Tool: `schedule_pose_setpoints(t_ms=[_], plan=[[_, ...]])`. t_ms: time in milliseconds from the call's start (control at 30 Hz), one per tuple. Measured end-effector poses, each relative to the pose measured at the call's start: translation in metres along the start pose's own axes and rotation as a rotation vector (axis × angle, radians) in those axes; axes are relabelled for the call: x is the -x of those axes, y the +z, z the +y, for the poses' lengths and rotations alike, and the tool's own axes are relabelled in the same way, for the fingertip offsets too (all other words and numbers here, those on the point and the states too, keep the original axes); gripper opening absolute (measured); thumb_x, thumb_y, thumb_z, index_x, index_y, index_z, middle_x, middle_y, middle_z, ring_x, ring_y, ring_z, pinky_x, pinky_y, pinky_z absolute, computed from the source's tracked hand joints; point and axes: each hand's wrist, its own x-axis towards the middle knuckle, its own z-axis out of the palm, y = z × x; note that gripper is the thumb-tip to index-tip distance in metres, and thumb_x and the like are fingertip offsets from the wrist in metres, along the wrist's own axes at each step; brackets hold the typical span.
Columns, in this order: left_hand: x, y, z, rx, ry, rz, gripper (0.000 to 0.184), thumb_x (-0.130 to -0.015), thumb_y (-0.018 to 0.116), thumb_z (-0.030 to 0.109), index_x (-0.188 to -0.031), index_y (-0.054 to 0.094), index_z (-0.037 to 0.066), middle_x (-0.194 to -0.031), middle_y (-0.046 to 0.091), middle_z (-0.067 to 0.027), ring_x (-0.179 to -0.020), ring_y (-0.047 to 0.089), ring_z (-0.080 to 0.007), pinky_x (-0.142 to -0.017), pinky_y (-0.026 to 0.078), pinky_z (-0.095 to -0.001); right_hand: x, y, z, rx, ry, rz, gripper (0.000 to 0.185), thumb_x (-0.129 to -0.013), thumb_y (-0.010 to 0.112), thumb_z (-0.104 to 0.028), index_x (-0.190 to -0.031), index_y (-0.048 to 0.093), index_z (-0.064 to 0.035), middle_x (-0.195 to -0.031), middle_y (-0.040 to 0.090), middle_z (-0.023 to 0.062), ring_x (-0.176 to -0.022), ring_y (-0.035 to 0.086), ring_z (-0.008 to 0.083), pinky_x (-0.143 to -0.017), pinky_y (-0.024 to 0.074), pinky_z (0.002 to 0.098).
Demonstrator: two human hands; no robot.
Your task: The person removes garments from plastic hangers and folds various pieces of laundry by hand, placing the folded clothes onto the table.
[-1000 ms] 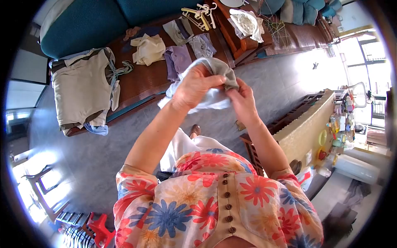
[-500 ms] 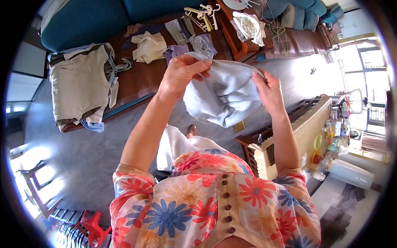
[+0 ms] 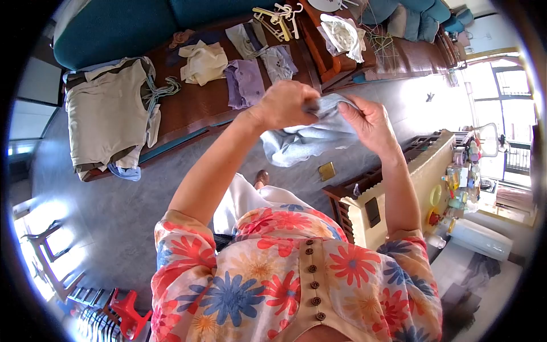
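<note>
1. Hands: the left hand is closed over the upper left edge of the light blue cloth, back of the hand uppermost, fingertips partly hidden. The right hand pinches the upper right edge between thumb and fingers.
2. Cloth position: held in the air, between the hands and hanging below them. The long axis runs crosswise, rising from the loose lower left corner toward the right hand.
3. Hand spacing: near each other; the upper edge between them is bunched, not drawn taut.
4. Sofa: beyond the hands and to the left; the left hand is nearer. The purple garment is the laid-out piece closest to that hand.
5. Farther along the seat: the cream garment lies left of the purple one; the large beige garment lies at the left end; the hangers lie at the far side.
6. Table: cream-covered, to the right; the right arm is nearer. A small yellow object lies on the floor beside its near end.
</note>
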Motion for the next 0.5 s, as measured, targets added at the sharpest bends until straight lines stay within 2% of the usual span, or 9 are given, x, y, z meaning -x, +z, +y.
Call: schedule_pose_setpoints(t_ms=[67, 167, 200, 267, 300, 367, 400, 500], plan=[[0.004, -0.005, -0.004, -0.026, -0.087, -0.018, 0.030, -0.062, 0.065, 0.021, -0.090, 0.064, 0.012, -0.091, 0.062, -0.0090, -0.086, 0.058, -0.0303, -0.074, 0.046, -0.0370, 0.001, -0.008, 0.005, 0.006, 0.013, 0.021, 0.022, -0.082, 0.063, -0.019, -0.096, 0.062, -0.0025, -0.071, 0.061, 0.0015, -0.065, 0.051, 0.0041, -0.058, 0.0431, 0.0212], [0.017, 0.002, -0.019, -0.185, -0.220, 0.105, 0.020, -0.065, 0.058, 0.016, -0.084, 0.063, 0.012, -0.083, 0.063, -0.0098, -0.079, 0.059, -0.0308, -0.071, 0.047, -0.0378, 0.002, -0.018, 0.020, 0.044, 0.023, -0.027, 0.021, -0.079, 0.065, -0.015, -0.095, 0.062, -0.0021, -0.078, 0.064, 0.0030, -0.071, 0.054, 0.0049, -0.063, 0.0448, 0.0217], [0.019, 0.006, -0.032, -0.238, -0.235, 0.155, 0.020, -0.065, 0.058, 0.016, -0.083, 0.063, 0.011, -0.080, 0.062, -0.0101, -0.078, 0.059, -0.0307, -0.071, 0.047, -0.0377, 0.003, -0.020, 0.023, 0.060, 0.037, -0.034, 0.022, -0.075, 0.067, -0.010, -0.094, 0.061, -0.0015, -0.083, 0.064, 0.0042, -0.075, 0.055, 0.0060, -0.067, 0.0449, 0.0223], [0.023, 0.018, -0.059, -0.339, -0.264, 0.254, 0.019, -0.064, 0.056, 0.014, -0.081, 0.062, 0.009, -0.076, 0.062, -0.0106, -0.076, 0.060, -0.0304, -0.070, 0.047, -0.0376, 0.004, -0.022, 0.023, 0.097, 0.116, -0.083, 0.022, -0.075, 0.063, -0.004, -0.096, 0.059, -0.0003, -0.087, 0.061, 0.0022, -0.080, 0.053, 0.0063, -0.073, 0.0432, 0.0221], [0.024, 0.022, -0.065, -0.278, -0.292, 0.244, 0.018, -0.065, 0.058, 0.014, -0.082, 0.062, 0.009, -0.076, 0.062, -0.0105, -0.073, 0.060, -0.0280, -0.068, 0.047, -0.0357, 0.004, -0.023, 0.023, 0.116, 0.153, -0.110, 0.023, -0.075, 0.061, -0.001, -0.097, 0.058, 0.0003, -0.089, 0.060, 0.0012, -0.082, 0.052, 0.0065, -0.077, 0.0423, 0.0220], [0.024, 0.029, -0.075, -0.152, -0.348, 0.223, 0.017, -0.067, 0.061, 0.013, -0.083, 0.062, 0.009, -0.075, 0.061, -0.0104, -0.069, 0.060, -0.0232, -0.064, 0.047, -0.0319, 0.002, -0.021, 0.024, 0.068, 0.168, -0.076, 0.026, -0.071, 0.062, -0.003, -0.097, 0.059, -0.0012, -0.085, 0.062, 0.0036, -0.079, 0.054, 0.0076, -0.073, 0.0439, 0.0230], [0.025, 0.030, -0.074, 0.022, -0.338, 0.235, 0.013, -0.069, 0.058, 0.008, -0.083, 0.060, 0.007, -0.073, 0.060, -0.0078, -0.065, 0.058, -0.0181, -0.062, 0.045, -0.0298, 0.002, -0.021, 0.025, 0.043, 0.177, -0.060, 0.027, -0.069, 0.062, -0.004, -0.096, 0.060, -0.0020, -0.083, 0.063, 0.0048, -0.078, 0.055, 0.0081, -0.071, 0.0448, 0.0235], [0.021, 0.027, -0.079, 0.795, -0.502, 0.274, 0.012, -0.072, 0.053, 0.002, -0.083, 0.058, 0.003, -0.073, 0.058, -0.0048, -0.063, 0.055, -0.0143, -0.061, 0.044, -0.0268, 0.001, -0.027, 0.022, 0.092, 0.216, -0.153, 0.029, -0.072, 0.058, 0.000, -0.101, 0.056, 0.0013, -0.089, 0.061, 0.0043, -0.083, 0.055, 0.0092, -0.077, 0.0432, 0.0236]])
